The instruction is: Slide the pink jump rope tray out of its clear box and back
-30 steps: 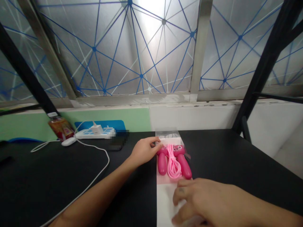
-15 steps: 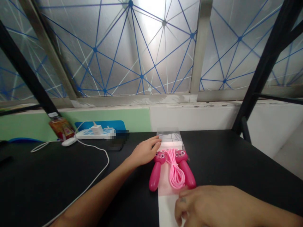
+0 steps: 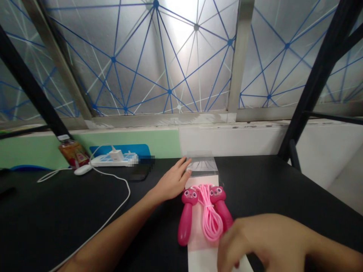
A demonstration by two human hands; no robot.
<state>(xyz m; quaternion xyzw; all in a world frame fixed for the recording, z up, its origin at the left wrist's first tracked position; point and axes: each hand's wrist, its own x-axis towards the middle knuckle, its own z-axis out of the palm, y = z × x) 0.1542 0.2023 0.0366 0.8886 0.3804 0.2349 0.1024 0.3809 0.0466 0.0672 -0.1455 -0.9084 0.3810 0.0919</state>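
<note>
A pink skipping rope lies bundled on a white and pale pink card strip. Its two dark pink handles, shaped like animal heads at the top, flank the coil; the left handle shows whole. Clear plastic wrap extends past the card's far end. My left hand is open, fingers stretched out, resting at the left edge of the wrap. Over the card's near end, my right hand bends downward beside the right handle, covering its lower end. Its fingertips are blurred and partly hidden.
On the black table, a white power strip with a plugged-in charger stands at the back left. Beside it are a drink bottle and a dark, phone-like slab. A white cable runs toward the near edge.
The skipping rope and card have slid a little toward me. My right hand has shifted right, while my left hand has moved slightly, its fingers spreading more.
</note>
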